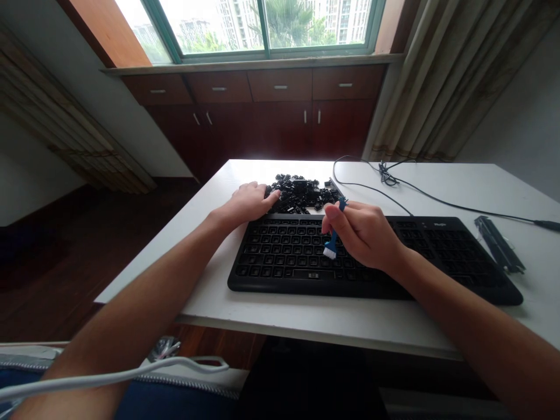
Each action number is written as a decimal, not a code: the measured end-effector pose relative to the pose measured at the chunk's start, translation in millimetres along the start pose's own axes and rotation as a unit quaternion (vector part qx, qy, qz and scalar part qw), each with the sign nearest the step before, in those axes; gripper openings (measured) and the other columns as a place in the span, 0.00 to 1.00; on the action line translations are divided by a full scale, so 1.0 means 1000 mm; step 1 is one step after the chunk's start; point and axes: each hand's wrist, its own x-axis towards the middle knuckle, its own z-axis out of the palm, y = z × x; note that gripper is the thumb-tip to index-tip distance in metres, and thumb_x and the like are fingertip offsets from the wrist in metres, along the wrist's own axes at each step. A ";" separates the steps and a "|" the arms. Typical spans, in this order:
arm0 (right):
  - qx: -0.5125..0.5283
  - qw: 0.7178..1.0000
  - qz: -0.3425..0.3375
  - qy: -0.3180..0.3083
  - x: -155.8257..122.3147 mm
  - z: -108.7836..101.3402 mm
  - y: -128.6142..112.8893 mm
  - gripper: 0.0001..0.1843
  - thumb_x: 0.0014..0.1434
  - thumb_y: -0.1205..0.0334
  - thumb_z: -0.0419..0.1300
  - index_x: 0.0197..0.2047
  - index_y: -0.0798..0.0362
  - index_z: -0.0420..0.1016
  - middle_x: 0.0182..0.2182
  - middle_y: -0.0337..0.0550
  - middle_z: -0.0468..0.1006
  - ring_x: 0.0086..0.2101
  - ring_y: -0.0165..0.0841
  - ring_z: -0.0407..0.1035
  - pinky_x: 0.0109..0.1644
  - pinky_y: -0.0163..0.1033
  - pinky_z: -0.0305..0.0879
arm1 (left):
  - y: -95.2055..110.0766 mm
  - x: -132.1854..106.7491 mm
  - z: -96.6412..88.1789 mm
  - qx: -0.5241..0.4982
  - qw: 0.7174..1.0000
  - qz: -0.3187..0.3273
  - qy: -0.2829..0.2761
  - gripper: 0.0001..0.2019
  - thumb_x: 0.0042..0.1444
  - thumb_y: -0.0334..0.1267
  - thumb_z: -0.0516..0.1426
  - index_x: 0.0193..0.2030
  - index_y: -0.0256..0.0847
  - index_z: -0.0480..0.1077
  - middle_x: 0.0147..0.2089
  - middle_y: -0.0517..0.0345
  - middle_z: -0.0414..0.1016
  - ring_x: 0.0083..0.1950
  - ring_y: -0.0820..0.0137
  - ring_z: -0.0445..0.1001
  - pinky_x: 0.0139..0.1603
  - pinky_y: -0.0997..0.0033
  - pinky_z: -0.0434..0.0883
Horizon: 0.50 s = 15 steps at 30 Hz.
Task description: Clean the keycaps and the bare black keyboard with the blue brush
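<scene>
Fingers: right hand (365, 234) pinches blue brush (331, 247) over keyboard (280, 239); left hand (248, 202) spread by keycaps (300, 193). Drawers (280, 79) closed beyond white table (464, 179); window (315, 26) above.

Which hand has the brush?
The right hand: it grips the blue brush, white bristles over the keyboard. The left hand has no brush; it is at the pile of black keycaps.
</scene>
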 end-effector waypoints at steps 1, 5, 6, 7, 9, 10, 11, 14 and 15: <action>-0.011 1.000 0.005 0.001 0.000 0.000 0.001 0.29 0.78 0.50 0.49 0.32 0.55 0.80 0.28 0.42 0.80 0.29 0.28 0.74 0.36 0.38 0.65 | 0.000 0.000 0.000 -0.002 1.000 0.001 0.001 0.40 0.69 0.65 0.39 0.63 0.34 0.74 0.62 0.32 0.74 0.64 0.43 0.71 0.65 0.46 0.68; -0.051 0.998 0.010 0.024 0.000 0.002 0.003 0.28 0.77 0.50 0.50 0.32 0.56 0.80 0.29 0.44 0.81 0.30 0.29 0.74 0.37 0.39 0.65 | 0.000 -0.001 0.000 -0.010 1.000 0.002 0.000 0.40 0.68 0.65 0.39 0.63 0.33 0.73 0.61 0.30 0.74 0.63 0.43 0.71 0.65 0.46 0.68; -0.057 0.998 0.008 0.029 0.000 0.002 0.003 0.28 0.77 0.51 0.50 0.32 0.56 0.80 0.29 0.44 0.81 0.31 0.30 0.74 0.38 0.39 0.65 | 0.000 -0.001 -0.001 -0.012 1.000 0.001 -0.001 0.40 0.68 0.65 0.39 0.63 0.33 0.73 0.61 0.30 0.74 0.63 0.42 0.71 0.65 0.45 0.68; -0.059 0.998 0.006 0.032 0.000 0.002 0.003 0.28 0.77 0.51 0.50 0.32 0.56 0.80 0.29 0.45 0.81 0.31 0.30 0.74 0.38 0.40 0.66 | 0.000 -0.001 -0.001 -0.013 1.000 0.001 -0.002 0.40 0.68 0.65 0.39 0.63 0.33 0.73 0.61 0.31 0.74 0.64 0.42 0.71 0.65 0.45 0.67; -0.053 0.998 0.003 0.033 0.001 0.001 0.002 0.28 0.77 0.51 0.50 0.33 0.56 0.80 0.30 0.45 0.81 0.32 0.31 0.74 0.39 0.40 0.66 | 0.000 -0.001 -0.001 -0.014 1.000 0.000 -0.003 0.40 0.68 0.65 0.39 0.64 0.34 0.73 0.62 0.31 0.74 0.64 0.42 0.70 0.66 0.45 0.67; -0.044 0.998 0.003 0.032 0.001 0.001 0.002 0.28 0.78 0.51 0.50 0.33 0.56 0.81 0.29 0.45 0.81 0.32 0.31 0.74 0.39 0.40 0.66 | 0.000 -0.001 -0.001 -0.014 1.000 -0.001 -0.003 0.40 0.68 0.65 0.39 0.64 0.34 0.73 0.62 0.31 0.73 0.64 0.42 0.70 0.66 0.46 0.67; -0.032 0.999 0.004 0.032 0.001 0.001 0.001 0.28 0.78 0.51 0.50 0.33 0.56 0.81 0.29 0.45 0.81 0.31 0.30 0.74 0.39 0.40 0.66 | 0.000 -0.001 -0.001 -0.013 1.000 -0.002 -0.004 0.41 0.68 0.65 0.39 0.64 0.34 0.73 0.62 0.31 0.73 0.65 0.42 0.70 0.66 0.46 0.67; 0.003 0.999 0.004 0.033 0.000 0.000 -0.001 0.29 0.78 0.51 0.48 0.33 0.57 0.81 0.29 0.45 0.81 0.31 0.30 0.73 0.39 0.41 0.66 | 0.000 -0.001 -0.001 -0.008 1.000 -0.004 -0.006 0.41 0.68 0.65 0.38 0.64 0.32 0.73 0.63 0.31 0.73 0.65 0.43 0.70 0.66 0.48 0.67; 0.011 0.999 0.003 0.033 0.000 0.000 -0.001 0.30 0.79 0.51 0.47 0.33 0.57 0.81 0.29 0.45 0.81 0.31 0.30 0.73 0.39 0.41 0.66 | 0.000 -0.001 -0.001 -0.007 1.000 -0.004 -0.006 0.41 0.68 0.65 0.39 0.64 0.32 0.73 0.63 0.31 0.73 0.65 0.43 0.70 0.66 0.48 0.67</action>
